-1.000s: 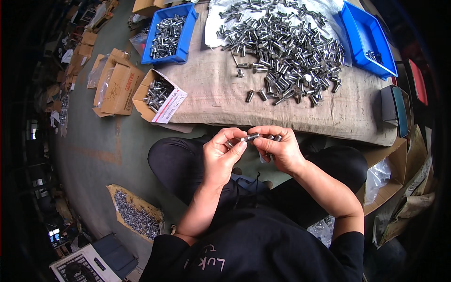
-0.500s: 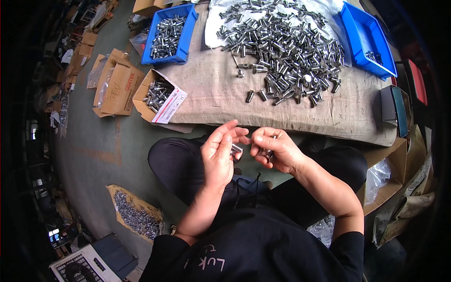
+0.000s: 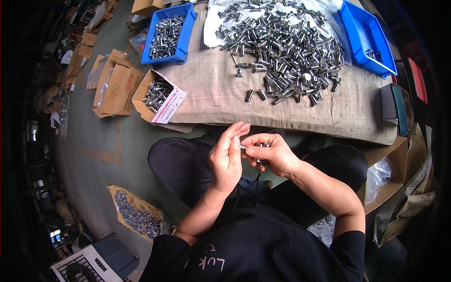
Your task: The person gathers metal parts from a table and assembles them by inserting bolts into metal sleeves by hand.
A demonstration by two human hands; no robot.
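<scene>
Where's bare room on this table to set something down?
The cloth is bare along its near edge, between the small carton and the teal box, and between the left blue bin and the metal heap, which crowds the middle and far side.

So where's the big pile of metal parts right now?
In the head view, the pile lies upper centre-right, left of the emptier blue bin.
</scene>
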